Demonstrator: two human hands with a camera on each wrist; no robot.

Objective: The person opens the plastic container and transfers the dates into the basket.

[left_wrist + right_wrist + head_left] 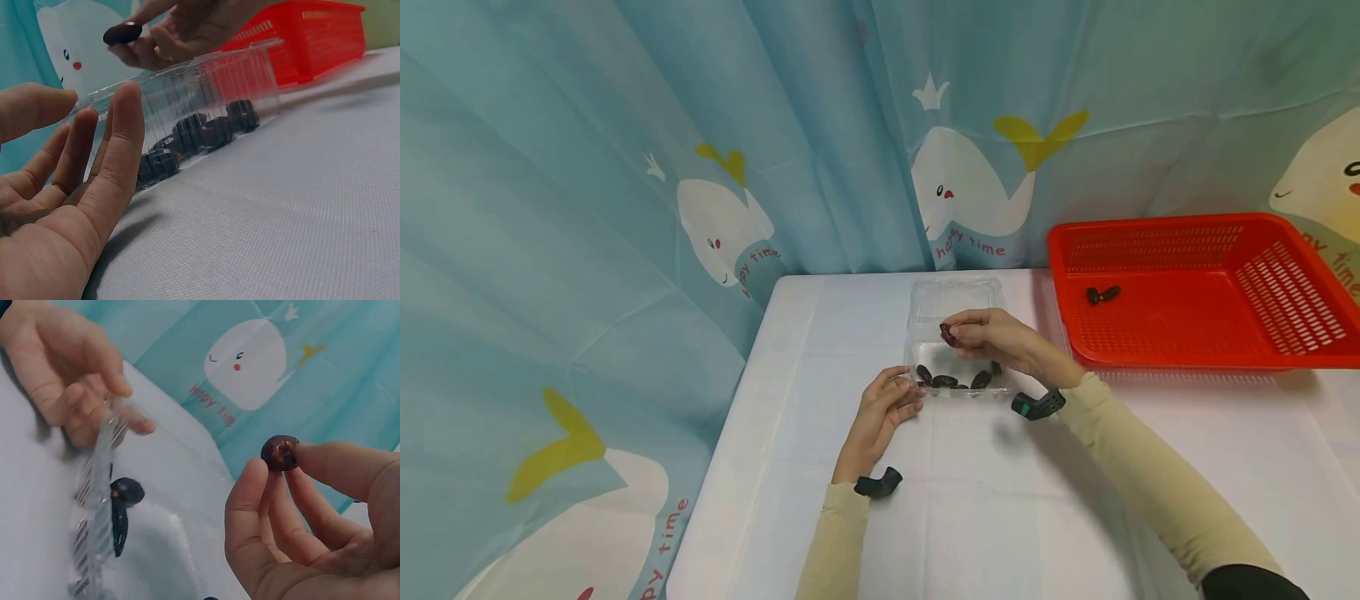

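My right hand [1000, 340] pinches a dark brown, glossy date [279, 453] between thumb and fingertips. It hangs above a clear plastic clamshell box [955, 298], whose lid is folded back. Several dark dates [981, 379] lie along the near side inside this box. At the box's left near corner is my left hand [883, 408], its fingers extended and touching the wall; the left wrist view shows its thumb [40, 109] up by the rim. In the right wrist view the left fingertips and the box edge are blurred.
To the right of the box stands a red plastic basket [1157, 363] with slotted walls; two dark dates [1102, 295] lie at its left inside. A white cloth covers the table [985, 517]. Behind hangs a blue curtain [820, 125] printed with whales.
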